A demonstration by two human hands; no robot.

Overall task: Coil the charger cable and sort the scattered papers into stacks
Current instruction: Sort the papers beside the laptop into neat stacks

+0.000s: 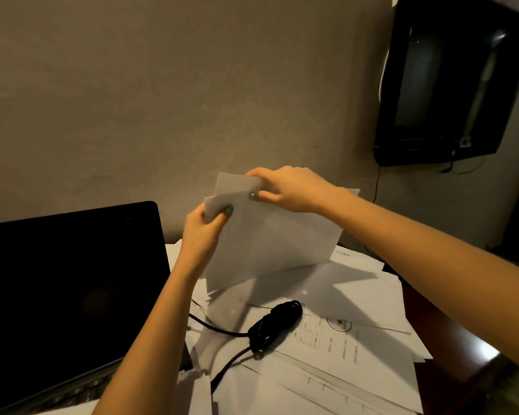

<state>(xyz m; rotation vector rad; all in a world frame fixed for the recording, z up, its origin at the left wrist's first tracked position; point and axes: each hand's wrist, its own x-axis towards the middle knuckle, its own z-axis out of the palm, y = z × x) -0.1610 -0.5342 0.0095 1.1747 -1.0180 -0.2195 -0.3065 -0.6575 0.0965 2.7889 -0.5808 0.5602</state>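
Note:
A bunch of white sheets [270, 244] stands upright on its lower edge over the scattered papers [357, 298]. My left hand [203, 232] pinches its upper left corner, thumb in front. At the top edge my right hand [285, 188] grips the sheets, fingers curled over the back. Below them the black charger cable [274, 323] lies bundled in a coil on the papers, with two loose ends running toward the laptop.
An open black laptop [69, 280] fills the left side, its keyboard at the bottom left. A dark wooden desk edge [450, 345] shows at the right. A black screen [450, 82] hangs on the beige wall at upper right.

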